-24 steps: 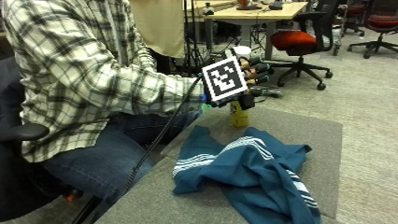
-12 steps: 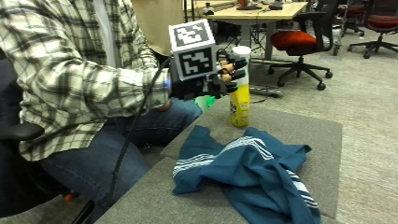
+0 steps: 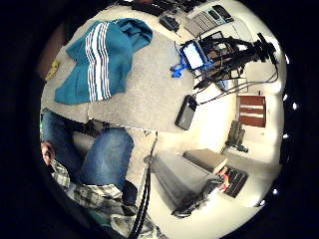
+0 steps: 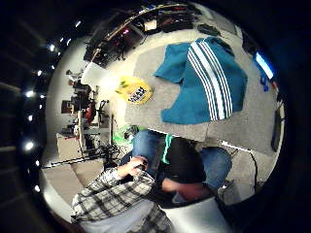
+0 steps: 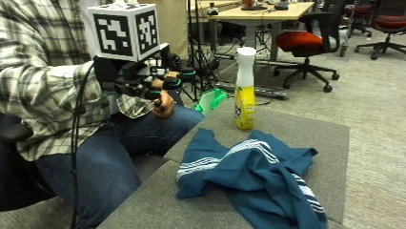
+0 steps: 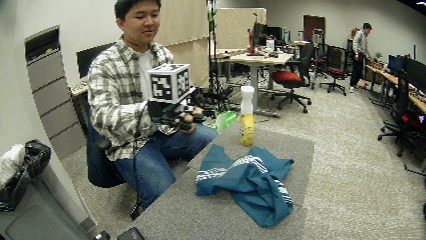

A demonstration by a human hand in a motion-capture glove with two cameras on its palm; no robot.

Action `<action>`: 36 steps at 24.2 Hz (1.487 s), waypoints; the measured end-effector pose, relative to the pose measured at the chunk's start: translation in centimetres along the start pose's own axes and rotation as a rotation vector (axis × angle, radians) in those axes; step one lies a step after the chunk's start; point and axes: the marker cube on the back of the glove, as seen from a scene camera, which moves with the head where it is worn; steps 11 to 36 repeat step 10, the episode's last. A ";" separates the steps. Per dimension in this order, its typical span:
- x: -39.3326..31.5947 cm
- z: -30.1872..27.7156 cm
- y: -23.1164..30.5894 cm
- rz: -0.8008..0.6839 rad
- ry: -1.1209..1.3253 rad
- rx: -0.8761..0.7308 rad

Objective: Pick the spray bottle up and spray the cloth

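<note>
Seated person in plaid shirt and jeans at the near-left edge of a grey desk (image 5: 298,143). Gloved right hand (image 5: 149,78) is raised at chest height, off the desk, well apart from the bottle (image 5: 244,90); its fingers hang loosely curled and hold nothing. The bare hand (image 5: 164,102) sits just below it, over the lap. Bottle stands upright on the desk near its far edge, white sprayer head on top, yellow lower body, at about 3 o'clock from the gloved hand in the outside view; nothing touches it. In the wide outside view the bottle (image 6: 247,117) stands beyond the cloth (image 6: 249,182). Cloth (image 5: 254,174), teal with white stripes, lies crumpled on the desk at about 6 o'clock from the bottle, near it but not touching as far as can be told. A green object (image 5: 212,100) shows just past the desk's far-left edge, beside the person's knee; what it is cannot be told. Thumb side palm view looks down on the cloth (image 4: 206,80) spread on the desk with the bottle (image 4: 133,91) seen from above beside it. Little finger side palm view shows the cloth (image 3: 99,57) on the desk and the person's jeans (image 3: 102,157) beside it.
</note>
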 end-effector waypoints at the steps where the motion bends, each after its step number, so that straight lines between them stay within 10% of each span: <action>1: 0.4 -0.2 0.4 0.007 0.001 0.007; 36: 0.9 -1.0 1.7 0.004 -0.003 0.032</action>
